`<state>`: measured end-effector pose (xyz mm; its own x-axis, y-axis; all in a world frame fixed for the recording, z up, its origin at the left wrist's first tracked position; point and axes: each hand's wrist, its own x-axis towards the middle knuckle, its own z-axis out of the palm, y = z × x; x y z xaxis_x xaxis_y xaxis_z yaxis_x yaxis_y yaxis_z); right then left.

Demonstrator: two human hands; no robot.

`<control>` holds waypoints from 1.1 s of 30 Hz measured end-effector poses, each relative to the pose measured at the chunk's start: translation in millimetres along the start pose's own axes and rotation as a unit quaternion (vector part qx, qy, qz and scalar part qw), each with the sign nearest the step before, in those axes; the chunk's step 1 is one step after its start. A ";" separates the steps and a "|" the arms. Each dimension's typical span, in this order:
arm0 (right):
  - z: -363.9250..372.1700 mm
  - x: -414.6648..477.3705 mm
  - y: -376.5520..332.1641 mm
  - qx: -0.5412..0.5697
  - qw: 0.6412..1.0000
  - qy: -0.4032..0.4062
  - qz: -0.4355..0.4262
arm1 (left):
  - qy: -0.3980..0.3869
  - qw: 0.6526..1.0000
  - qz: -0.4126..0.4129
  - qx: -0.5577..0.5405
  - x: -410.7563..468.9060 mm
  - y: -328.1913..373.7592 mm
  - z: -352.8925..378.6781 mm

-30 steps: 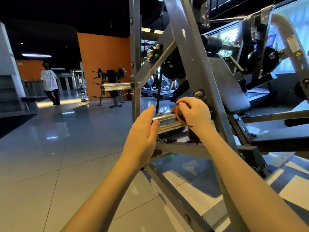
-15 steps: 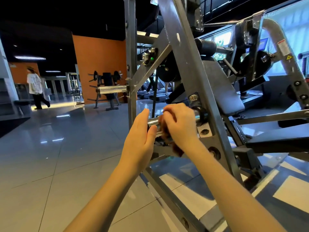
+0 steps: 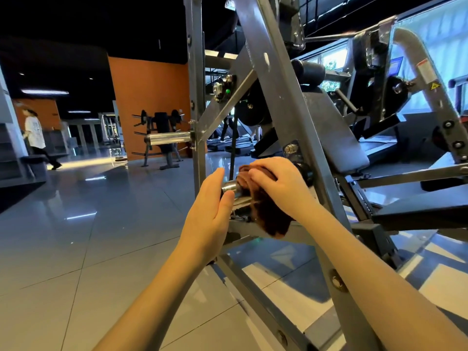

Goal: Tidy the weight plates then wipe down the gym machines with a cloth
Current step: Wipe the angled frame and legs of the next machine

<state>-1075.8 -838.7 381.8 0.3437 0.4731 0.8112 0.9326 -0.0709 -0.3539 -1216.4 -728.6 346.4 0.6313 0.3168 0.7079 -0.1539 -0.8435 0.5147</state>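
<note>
A grey steel gym machine frame fills the middle of the view. A short chrome weight peg sticks out from it toward me. My right hand grips a dark brown cloth wrapped over the peg, the cloth's end hanging below. My left hand holds the peg's free end, fingers curled behind it and thumb against the chrome.
A second chrome peg juts left from the upright post. A grey padded seat and black footplates lie to the right. A plate rack stands before the orange wall. A person in a white shirt walks at far left. Glossy floor tiles lie below.
My right hand slid the cloth out along the peg toward my left hand, then back a little toward the frame. The left hand stayed on the peg's end. The distant person walked left.
</note>
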 end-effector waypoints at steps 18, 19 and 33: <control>-21.7 -8.8 68.0 -0.162 0.987 -0.011 -0.017 | -0.107 0.867 0.018 0.486 80.6 67.9 29.0; -20.3 -10.0 70.2 -0.172 0.985 0.003 -0.029 | -0.120 0.858 0.017 0.499 83.2 69.6 31.9; -26.7 -20.5 93.2 -0.176 0.981 0.043 -0.075 | -0.145 0.844 0.055 0.514 80.6 60.0 23.7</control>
<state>-993.0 -878.4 344.6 0.1947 0.4270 0.8830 0.9481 -0.3126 -0.0579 -1156.7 -764.0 422.9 0.8389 0.2181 0.4986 0.4220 -0.8392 -0.3430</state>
